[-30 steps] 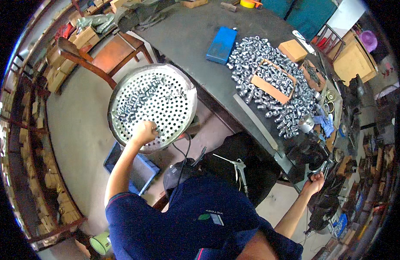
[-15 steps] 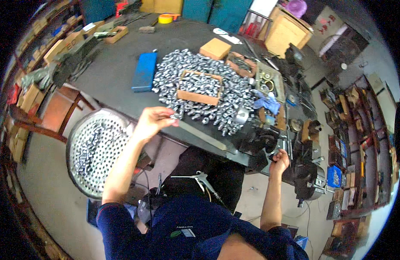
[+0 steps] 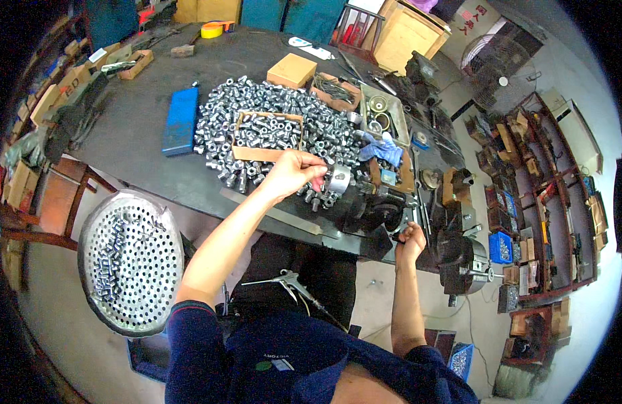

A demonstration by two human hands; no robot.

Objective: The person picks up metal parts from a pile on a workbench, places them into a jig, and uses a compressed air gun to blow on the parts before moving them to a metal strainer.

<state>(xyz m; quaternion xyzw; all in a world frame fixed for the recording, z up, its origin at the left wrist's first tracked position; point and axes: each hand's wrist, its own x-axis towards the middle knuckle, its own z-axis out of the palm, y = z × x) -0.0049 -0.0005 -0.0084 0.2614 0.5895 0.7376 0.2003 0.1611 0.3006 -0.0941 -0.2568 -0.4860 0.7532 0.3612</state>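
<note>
The navy short-sleeved shirt [image 3: 304, 357] has a red-trimmed left cuff [image 3: 192, 306] and a partly green emblem [image 3: 282, 365].

Near the far edge of the surface [image 3: 129, 124], a yellow roll [image 3: 212, 30]. Beyond it, teal doors [image 3: 312, 20] and a pale wooden cabinet [image 3: 408, 37]. At left, a brown wooden chair [image 3: 60, 202]. At right, a round fan [image 3: 496, 54] and crowded brown shelves [image 3: 557, 291].

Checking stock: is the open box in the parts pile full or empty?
Full or nearly: metal parts cover the floor of the box. Depth: cannot tell.
</note>
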